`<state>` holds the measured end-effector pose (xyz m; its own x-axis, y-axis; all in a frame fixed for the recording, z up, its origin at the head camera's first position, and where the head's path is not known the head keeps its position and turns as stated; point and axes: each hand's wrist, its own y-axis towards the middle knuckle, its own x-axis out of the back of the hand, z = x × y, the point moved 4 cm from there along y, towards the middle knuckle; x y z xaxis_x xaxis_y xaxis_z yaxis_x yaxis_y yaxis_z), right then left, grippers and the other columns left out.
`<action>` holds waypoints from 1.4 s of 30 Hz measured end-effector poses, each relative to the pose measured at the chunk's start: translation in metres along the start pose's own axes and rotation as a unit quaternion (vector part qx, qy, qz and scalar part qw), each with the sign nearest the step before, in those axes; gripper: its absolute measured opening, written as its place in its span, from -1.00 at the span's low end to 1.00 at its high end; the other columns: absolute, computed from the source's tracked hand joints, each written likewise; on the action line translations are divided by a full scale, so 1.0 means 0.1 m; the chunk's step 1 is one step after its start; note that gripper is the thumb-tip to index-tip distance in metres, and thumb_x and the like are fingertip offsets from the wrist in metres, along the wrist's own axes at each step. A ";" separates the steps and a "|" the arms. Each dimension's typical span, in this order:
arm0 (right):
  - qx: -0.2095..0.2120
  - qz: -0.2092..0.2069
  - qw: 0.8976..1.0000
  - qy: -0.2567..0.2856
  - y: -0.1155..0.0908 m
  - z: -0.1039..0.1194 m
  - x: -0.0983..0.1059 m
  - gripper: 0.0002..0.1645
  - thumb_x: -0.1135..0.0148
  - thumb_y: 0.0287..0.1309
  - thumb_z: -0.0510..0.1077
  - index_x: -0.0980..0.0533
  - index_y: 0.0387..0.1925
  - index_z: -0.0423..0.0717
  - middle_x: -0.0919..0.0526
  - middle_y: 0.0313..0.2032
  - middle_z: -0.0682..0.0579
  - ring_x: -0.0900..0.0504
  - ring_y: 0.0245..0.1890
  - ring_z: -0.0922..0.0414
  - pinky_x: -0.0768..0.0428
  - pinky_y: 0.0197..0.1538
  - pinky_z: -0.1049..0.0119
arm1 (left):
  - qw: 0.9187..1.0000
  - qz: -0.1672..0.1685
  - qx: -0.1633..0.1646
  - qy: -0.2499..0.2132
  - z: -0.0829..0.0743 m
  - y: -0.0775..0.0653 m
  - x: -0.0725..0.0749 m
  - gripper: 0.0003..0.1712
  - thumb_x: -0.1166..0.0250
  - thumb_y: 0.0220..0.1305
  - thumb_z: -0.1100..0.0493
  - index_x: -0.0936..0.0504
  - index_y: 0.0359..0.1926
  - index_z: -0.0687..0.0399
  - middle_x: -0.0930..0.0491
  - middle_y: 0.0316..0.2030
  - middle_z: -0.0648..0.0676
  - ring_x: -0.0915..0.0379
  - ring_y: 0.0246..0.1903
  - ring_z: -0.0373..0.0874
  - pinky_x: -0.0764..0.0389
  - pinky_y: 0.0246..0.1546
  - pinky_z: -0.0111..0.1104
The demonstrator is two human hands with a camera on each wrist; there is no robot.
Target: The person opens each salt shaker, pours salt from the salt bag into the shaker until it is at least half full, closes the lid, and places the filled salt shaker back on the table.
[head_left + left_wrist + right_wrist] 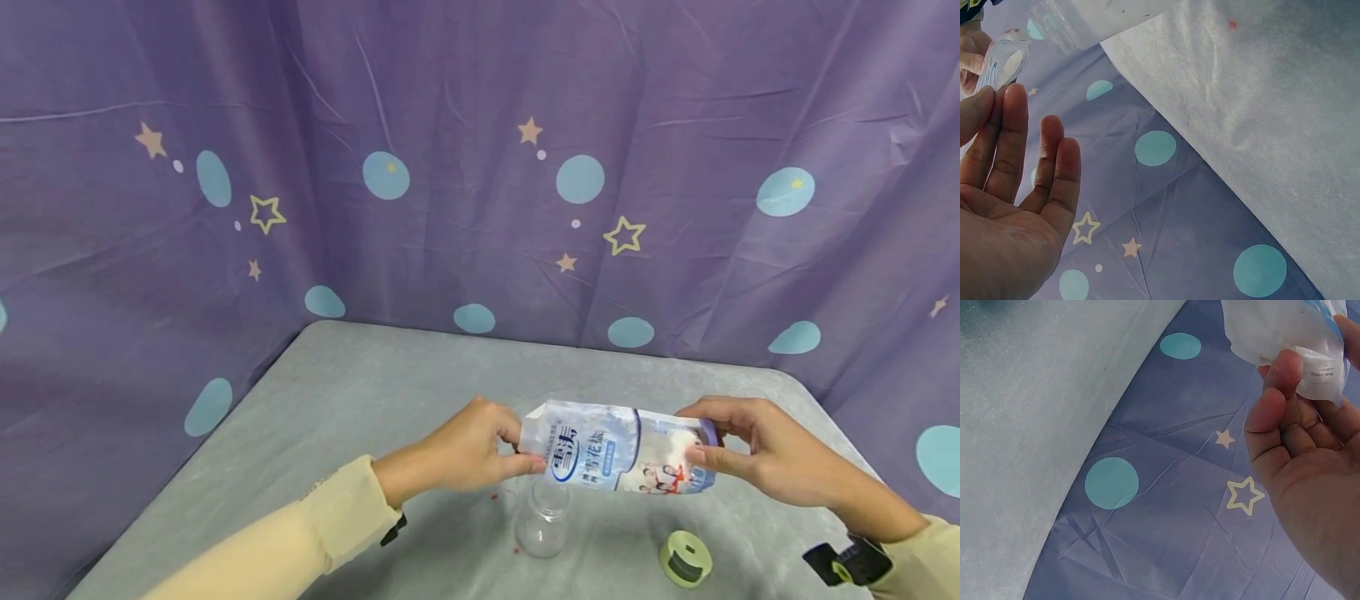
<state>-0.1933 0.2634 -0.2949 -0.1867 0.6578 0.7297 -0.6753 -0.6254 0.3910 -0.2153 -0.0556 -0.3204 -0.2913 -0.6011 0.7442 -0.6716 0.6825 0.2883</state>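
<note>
A bag of salt [600, 450], blue and white with printed lettering, is held sideways above the table. My left hand [480, 446] pinches its left end between thumb and fingers, which the left wrist view shows closely. My right hand [765, 450] grips the bag's other end, thumb across the printed front. Just below the bag's left part stands a clear jar [542, 533] without a lid, its mouth partly behind the bag. In the left wrist view the jar [1116, 19] is close to the bag's pinched end [1007, 62]. Whether salt is flowing cannot be seen.
A round green lid [686, 558] lies on the grey table [375, 392], right of the jar. A few small red bits [494, 497] are scattered near the jar. Purple curtains [465, 100] with stars and dots hang behind and beside the table.
</note>
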 end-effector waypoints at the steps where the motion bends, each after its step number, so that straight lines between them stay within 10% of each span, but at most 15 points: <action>1: 0.000 0.000 1.000 0.000 0.00 0.00 0.00 -0.56 -0.39 0.15 -0.44 -0.64 0.03 -0.03 -0.69 -0.28 0.16 -0.60 -0.39 0.22 -0.53 -0.26 0.38 | 1.000 0.000 -0.001 -0.002 0.01 0.00 -0.01 -0.76 -0.56 0.18 0.11 -0.78 -0.60 -0.10 -0.66 -0.47 -0.29 -0.39 -0.49 -0.42 -0.44 -0.42 -0.48; 42: -0.003 0.007 1.000 -0.006 0.09 0.09 0.04 -0.58 -0.41 0.15 -0.42 -0.66 -0.01 0.03 -0.66 -0.33 0.17 -0.58 -0.40 0.23 -0.50 -0.37 0.34 | 0.999 -0.003 0.018 -0.028 0.11 -0.07 -0.08 -0.67 -0.56 0.17 0.07 -0.74 -0.69 -0.08 -0.56 -0.56 -0.27 -0.44 -0.49 -0.36 -0.46 -0.43 -0.46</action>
<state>-0.1939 0.2563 -0.2835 -0.1882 0.6433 0.7421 -0.6765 -0.6327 0.3769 -0.2154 -0.0603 -0.3351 -0.3243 -0.6286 0.7069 -0.6968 0.6641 0.2710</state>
